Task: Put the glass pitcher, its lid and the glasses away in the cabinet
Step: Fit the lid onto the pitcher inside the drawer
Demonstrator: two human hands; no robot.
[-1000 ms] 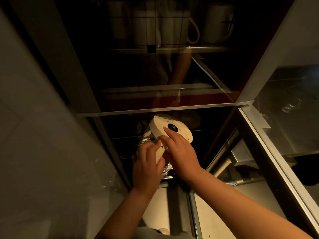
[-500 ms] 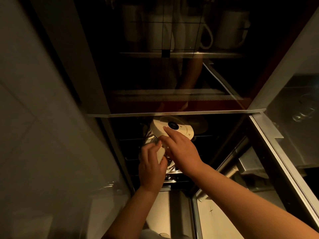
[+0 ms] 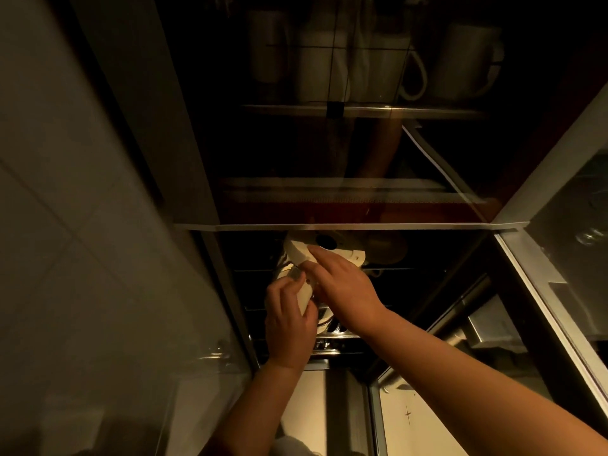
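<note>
Pitcher: we see the glass pitcher [image 3: 297, 278] tilted on the lower wire shelf [image 3: 411, 269] of the cabinet [image 3: 329, 226], near its left side, with the cream lid [image 3: 324, 251] on top.
Left hand: our left hand [image 3: 289, 324] grips the pitcher's cream handle [image 3: 304, 296], fingers curled round it.
Right hand: our right hand [image 3: 345, 287] rests on the lid, fingers nearly straight, pressing rather than gripping.
Risk, lid: we judge the lid could catch the shelf edge above it, since it sits just under that edge.
Risk, glass: we think the tilted pitcher could knock the wire shelf or slip if the handle grip loosens.
Hidden: the pitcher's base is behind our hands, so we cannot tell whether it rests fully on the wire.
Hard to make out: the mugs [image 3: 378, 70] on the top shelf are dim behind dark glass; a glass [image 3: 592, 236] shows faintly at the right edge, perhaps only a reflection.
</note>
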